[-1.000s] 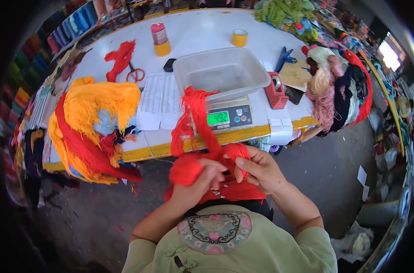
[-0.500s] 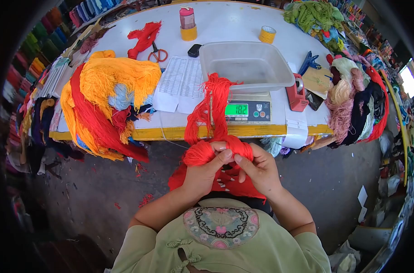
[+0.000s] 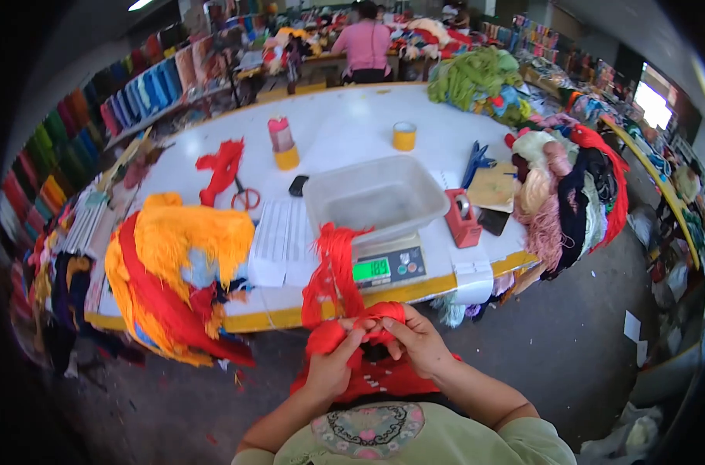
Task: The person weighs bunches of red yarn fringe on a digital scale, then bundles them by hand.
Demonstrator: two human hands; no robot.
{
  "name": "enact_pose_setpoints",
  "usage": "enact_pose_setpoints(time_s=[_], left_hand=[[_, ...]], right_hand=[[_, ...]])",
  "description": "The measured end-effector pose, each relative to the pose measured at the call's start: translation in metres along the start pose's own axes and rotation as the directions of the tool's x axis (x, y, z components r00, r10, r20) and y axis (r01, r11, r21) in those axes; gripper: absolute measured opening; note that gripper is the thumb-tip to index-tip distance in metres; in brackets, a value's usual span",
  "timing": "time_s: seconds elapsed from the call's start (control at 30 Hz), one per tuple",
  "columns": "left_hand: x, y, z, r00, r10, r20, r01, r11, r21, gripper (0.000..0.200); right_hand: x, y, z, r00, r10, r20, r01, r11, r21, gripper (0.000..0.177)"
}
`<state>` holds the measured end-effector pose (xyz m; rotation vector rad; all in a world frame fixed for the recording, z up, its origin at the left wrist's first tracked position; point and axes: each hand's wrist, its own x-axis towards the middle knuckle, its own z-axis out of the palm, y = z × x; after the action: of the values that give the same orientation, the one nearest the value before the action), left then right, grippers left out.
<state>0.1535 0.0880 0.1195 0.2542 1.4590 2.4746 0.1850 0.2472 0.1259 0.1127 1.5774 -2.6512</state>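
A skein of red yarn (image 3: 324, 339) is gripped by both hands just in front of the table edge. My left hand (image 3: 335, 363) is closed on its left part, thumb on top. Close beside it, my right hand (image 3: 419, 341) pinches the yarn, and the two sets of fingertips nearly meet. Behind them, more red yarn (image 3: 334, 267) drapes from the rim of the translucent plastic tub (image 3: 321, 194) over the table edge. The tub rests on a digital scale (image 3: 408, 263) with a lit green display. Red cloth or yarn lies under my hands.
Orange and red yarn (image 3: 201, 232) hangs over the table's left edge; mixed skeins (image 3: 550, 186) pile at right. Scissors (image 3: 245, 198), printed sheets (image 3: 279, 236), a red tape dispenser (image 3: 463, 219) and a tape roll (image 3: 404, 136) lie around the tub. A person in pink (image 3: 364, 46) is beyond.
The view has tilted upward, bringing the far room and a person into sight. My hands stay on the red skein, fingertips still together. The scale's displayed number has changed.
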Motion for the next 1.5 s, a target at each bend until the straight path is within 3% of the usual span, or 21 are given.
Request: enact_pose_setpoints(time_s=[0.1,0.2,0.27,0.43,0.53,0.6,0.67,0.73,0.83,0.9,0.97,1.0,1.03,1.07,1.1,1.17,1.23,1.27,1.3,1.43,1.5], left_hand=[[0.002,0.019,-0.022,0.931,0.043,0.362,0.072,0.951,-0.299,0.022],[-0.014,0.048,-0.055,0.739,0.021,0.673,0.492,0.666,-0.561,0.026],[-0.014,0.071,-0.091,0.681,0.077,0.728,0.423,0.77,-0.478,0.025],[-0.01,0.149,-0.185,0.997,0.069,0.037,-0.025,0.725,-0.688,0.022],[-0.009,0.195,-0.27,0.965,-0.02,-0.263,-0.136,0.815,-0.564,0.022],[-0.014,0.212,-0.395,0.982,0.16,-0.097,-0.18,0.949,-0.258,0.023],[-0.022,0.242,-0.394,0.75,0.122,-0.651,-0.375,0.888,-0.265,0.025],[-0.04,0.255,-0.478,0.735,0.253,-0.63,-0.478,0.851,-0.217,0.029],[-0.058,0.252,-0.426,0.649,0.326,-0.688,-0.66,0.691,-0.295,0.032],[-0.065,0.23,-0.374,0.615,0.412,-0.673,-0.706,0.667,-0.237,0.036],[-0.061,0.184,-0.311,0.806,0.46,-0.373,-0.592,0.65,-0.476,0.046],[-0.057,0.159,-0.284,0.852,0.483,-0.2,-0.502,0.648,-0.573,0.051],[-0.047,0.127,-0.27,0.902,0.424,-0.083,-0.333,0.562,-0.757,0.063],[-0.035,0.105,-0.229,0.93,0.365,0.032,-0.189,0.552,-0.812,0.063],[-0.023,0.083,-0.189,0.943,0.3,0.146,-0.039,0.533,-0.846,0.064],[-0.003,0.047,-0.134,0.897,0.14,0.419,0.207,0.706,-0.678,0.051],[0.011,0.028,-0.082,0.808,-0.015,0.589,0.156,0.97,-0.189,0.046],[0.021,0.02,-0.064,0.718,-0.046,0.694,-0.124,0.974,0.192,0.046],[0.032,0.02,-0.035,0.613,-0.075,0.786,-0.469,0.767,0.439,0.047],[0.019,-0.017,-0.002,0.672,-0.254,0.696,-0.353,0.716,0.602,0.056],[0.014,-0.013,0.001,0.69,-0.362,0.627,-0.135,0.787,0.602,0.06]], right_hand=[[0.001,-0.01,-0.023,0.982,0.129,0.141,-0.174,0.908,0.381,0.009],[-0.005,-0.016,-0.059,0.979,0.142,0.145,-0.194,0.86,0.471,0.006],[-0.012,-0.029,-0.084,0.99,0.137,0.023,-0.132,0.874,0.468,0.01],[-0.041,-0.076,-0.183,0.89,0.08,-0.449,0.117,0.912,0.394,0.013],[-0.072,-0.101,-0.253,0.83,-0.008,-0.557,0.245,0.904,0.351,0.013],[-0.093,-0.115,-0.291,0.657,-0.112,-0.745,0.387,0.899,0.206,0.012],[-0.122,-0.126,-0.353,0.603,-0.256,-0.756,0.508,0.854,0.116,0.013],[-0.145,-0.139,-0.387,0.375,-0.354,-0.857,0.662,0.749,-0.02,0.016],[-0.159,-0.14,-0.37,0.111,-0.435,-0.893,0.435,0.829,-0.35,0.017],[-0.151,-0.1,-0.386,0.232,-0.615,-0.754,0.022,0.778,-0.628,0.021],[-0.133,-0.078,-0.32,0.583,-0.378,-0.719,-0.455,0.581,-0.675,0.015],[-0.121,-0.063,-0.293,0.732,-0.309,-0.607,-0.5,0.361,-0.787,0.016],[-0.107,-0.049,-0.258,0.82,-0.216,-0.53,-0.469,0.277,-0.838,0.018],[-0.102,-0.057,-0.242,0.804,-0.039,-0.594,-0.514,0.456,-0.726,0.021],[-0.075,-0.032,-0.199,0.898,0.091,-0.43,-0.44,0.192,-0.877,0.024],[-0.048,-0.011,-0.155,0.94,0.235,-0.247,-0.299,0.22,-0.929,0.028],[-0.027,-0.016,-0.091,0.938,0.323,-0.124,-0.19,0.181,-0.965,0.028],[-0.022,-0.016,-0.064,0.948,0.313,-0.05,-0.088,0.108,-0.99,0.027],[-0.021,-0.017,-0.042,0.957,0.29,0.027,0.005,0.074,-0.997,0.027],[-0.025,-0.029,-0.025,0.94,0.198,0.279,0.262,0.106,-0.959,0.023],[-0.022,-0.035,-0.039,0.902,0.33,0.279,0.084,0.498,-0.863,0.018]])
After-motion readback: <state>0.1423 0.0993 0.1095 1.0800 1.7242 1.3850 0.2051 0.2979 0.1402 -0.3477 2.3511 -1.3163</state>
